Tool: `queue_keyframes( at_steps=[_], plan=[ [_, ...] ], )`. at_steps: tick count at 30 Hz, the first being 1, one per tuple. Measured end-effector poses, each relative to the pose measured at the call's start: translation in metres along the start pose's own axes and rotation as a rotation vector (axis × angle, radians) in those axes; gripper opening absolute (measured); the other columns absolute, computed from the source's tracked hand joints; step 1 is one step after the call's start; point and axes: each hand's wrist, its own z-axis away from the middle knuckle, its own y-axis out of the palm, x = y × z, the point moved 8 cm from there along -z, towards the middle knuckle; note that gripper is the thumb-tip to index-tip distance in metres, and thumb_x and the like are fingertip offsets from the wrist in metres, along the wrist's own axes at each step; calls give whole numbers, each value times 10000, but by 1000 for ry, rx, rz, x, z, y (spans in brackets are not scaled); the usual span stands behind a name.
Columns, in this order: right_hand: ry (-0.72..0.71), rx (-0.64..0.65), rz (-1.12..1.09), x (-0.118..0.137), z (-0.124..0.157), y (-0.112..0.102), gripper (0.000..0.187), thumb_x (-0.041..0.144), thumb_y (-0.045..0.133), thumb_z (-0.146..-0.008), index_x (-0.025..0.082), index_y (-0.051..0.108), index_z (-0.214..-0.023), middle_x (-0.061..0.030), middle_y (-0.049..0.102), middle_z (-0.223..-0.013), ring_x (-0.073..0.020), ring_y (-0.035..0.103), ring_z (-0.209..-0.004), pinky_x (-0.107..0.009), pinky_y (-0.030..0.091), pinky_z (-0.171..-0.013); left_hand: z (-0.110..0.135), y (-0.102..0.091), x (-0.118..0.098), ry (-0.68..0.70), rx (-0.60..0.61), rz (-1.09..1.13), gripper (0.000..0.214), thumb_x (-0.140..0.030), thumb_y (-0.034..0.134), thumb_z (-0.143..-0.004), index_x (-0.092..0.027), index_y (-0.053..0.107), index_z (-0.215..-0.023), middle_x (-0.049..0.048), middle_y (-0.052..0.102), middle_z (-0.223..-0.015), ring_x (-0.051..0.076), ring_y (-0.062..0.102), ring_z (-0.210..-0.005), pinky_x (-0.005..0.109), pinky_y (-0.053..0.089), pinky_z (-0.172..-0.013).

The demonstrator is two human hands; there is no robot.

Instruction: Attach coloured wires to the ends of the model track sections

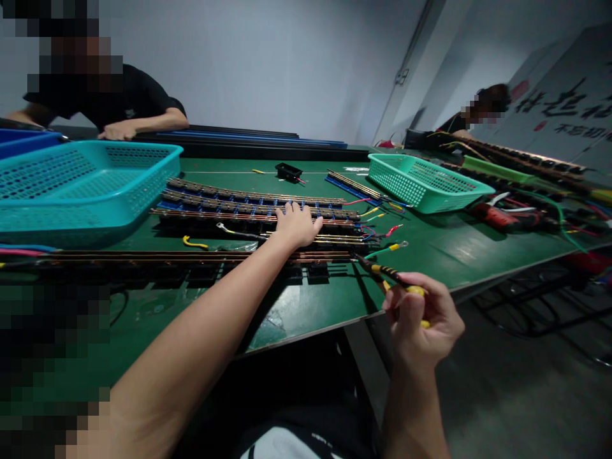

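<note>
My left hand (297, 225) lies across a row of long strips with copper-coloured bars on black and blue holders (229, 199), its fingers spread and pressing on top. In my right hand (425, 319) I hold pliers (386, 273) with black and yellow handles, the fingers wrapped round the grips. The pliers' tip is at the right end of the nearest long strip (143, 257); whether the jaws touch a bar I cannot tell. Close to that end lies a green-and-yellow wire (389, 249) with a ring lug. A red wire end (394, 231) sits just behind it.
A turquoise basket (138, 213) stands at the left and a green basket (421, 201) at the back right. Red-handled tools (502, 217) lie beyond it. A small black box (289, 171) is behind the strips. Two people (143, 95) are across the table (459, 248).
</note>
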Motion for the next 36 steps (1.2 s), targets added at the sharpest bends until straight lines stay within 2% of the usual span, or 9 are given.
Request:
queue_keyframes(
  at_steps=[4, 9, 14, 18, 21, 26, 30, 32, 36],
  plan=[
    [-64, 134, 105, -4, 3, -2, 208, 360, 742, -818, 192, 735, -938, 27, 623, -617, -70, 489, -403, -199, 336, -368, 1, -1, -1, 10, 1, 6, 686, -556, 269, -1019, -77, 492, -1456, 247, 423, -1558, 393, 356, -1464, 577, 313, -1155],
    [-52, 133, 107, 0, 2, 0, 210, 375, 725, -833, 183, 726, -918, 51, 550, -543, -63, 446, -390, -202, 311, -375, 1, -2, -2, 9, -13, -1, 666, -541, 287, -1020, -74, 518, -1436, 251, 464, -1520, 400, 390, -1438, 590, 327, -1142],
    [42, -83, -70, 2, -1, 0, 229, 412, 633, -914, 185, 659, -920, 93, 453, -463, -63, 418, -319, -190, 311, -350, -1, 0, -1, 9, -16, -1, 677, -548, 273, -1019, -79, 510, -1446, 244, 453, -1533, 397, 367, -1455, 594, 318, -1150],
    [84, -116, -119, -2, 2, -1, 220, 404, 607, -935, 198, 619, -1010, 46, 623, -588, -83, 502, -362, -192, 368, -343, -1, 1, 0, 5, -15, -6, 687, -556, 261, -1017, -85, 499, -1457, 239, 435, -1549, 391, 361, -1460, 586, 318, -1154],
    [2, -22, -117, 6, 7, -1, 265, 311, 678, -887, 213, 616, -1124, -9, 729, -799, -90, 573, -443, -220, 458, -404, -1, 2, 1, 5, -13, -4, 684, -553, 262, -1017, -86, 496, -1460, 241, 431, -1552, 392, 363, -1460, 588, 318, -1154],
    [-239, -21, -96, 36, 7, -6, 428, 157, 712, -823, 212, 631, -1239, -21, 746, -822, -106, 605, -496, -244, 487, -455, -1, 2, 0, 12, -21, -2, 679, -551, 267, -1019, -83, 503, -1452, 244, 439, -1545, 397, 366, -1457, 595, 315, -1154],
    [-338, -45, -126, 52, -21, 4, 486, 149, 702, -820, 290, 624, -1279, 4, 721, -853, -112, 605, -547, -252, 494, -462, 0, 1, 0, 9, -16, -6, 678, -549, 270, -1021, -82, 501, -1454, 243, 436, -1548, 395, 365, -1458, 590, 317, -1154],
    [-350, 17, -123, 52, -46, 20, 520, 184, 696, -837, 345, 581, -1318, 9, 702, -898, -103, 580, -529, -262, 494, -470, 0, 1, 0, 6, -18, -7, 673, -547, 274, -1021, -81, 505, -1450, 244, 437, -1548, 394, 367, -1458, 589, 316, -1155],
    [-301, 166, -45, 28, -106, 63, 423, 316, 630, -916, 335, 518, -1323, -24, 670, -972, -105, 577, -587, -274, 536, -529, 0, 0, -1, 10, -31, -11, 667, -548, 282, -1022, -83, 514, -1441, 241, 456, -1533, 393, 381, -1448, 585, 329, -1149]
  ],
)
